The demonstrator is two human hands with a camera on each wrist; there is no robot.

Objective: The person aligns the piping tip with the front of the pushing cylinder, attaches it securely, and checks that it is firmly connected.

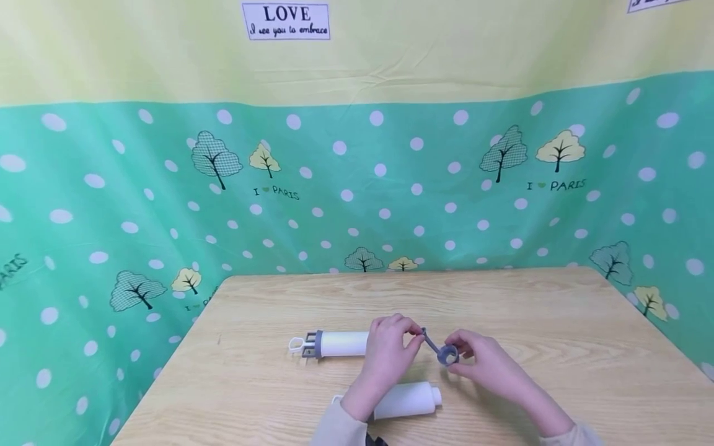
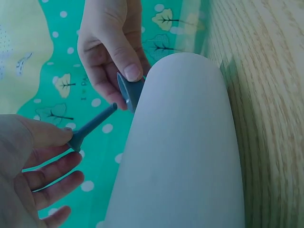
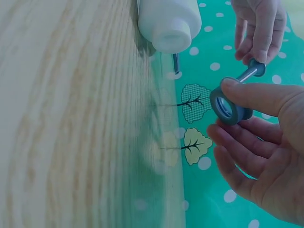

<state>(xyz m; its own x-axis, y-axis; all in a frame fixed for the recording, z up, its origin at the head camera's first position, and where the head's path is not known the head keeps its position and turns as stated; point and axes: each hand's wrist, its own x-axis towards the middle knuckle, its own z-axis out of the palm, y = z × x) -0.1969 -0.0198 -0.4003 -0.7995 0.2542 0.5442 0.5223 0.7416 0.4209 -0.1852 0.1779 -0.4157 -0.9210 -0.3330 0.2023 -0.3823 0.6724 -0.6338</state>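
Over the middle of the table, my left hand [image 1: 388,347] pinches a thin dark grey rod [image 2: 97,121] by its flared end, thumb against fingertips, the other fingers spread loosely. My right hand [image 1: 488,362] holds a short grey ring-shaped cup [image 3: 243,113] between thumb and fingers. In the left wrist view the rod's narrow tip points at the cup, close to its wide mouth. A white tube [image 1: 406,400] with a narrower neck [image 1: 436,396] lies beneath my left forearm, which hides its rear part.
Behind the left hand lies another white tube [image 1: 343,344] with a grey slotted collar [image 1: 318,344] and a white loop handle [image 1: 297,345]; the hand covers its right end. The wooden table [image 1: 268,402] meets a green dotted curtain [image 1: 312,186] at the back and sides.
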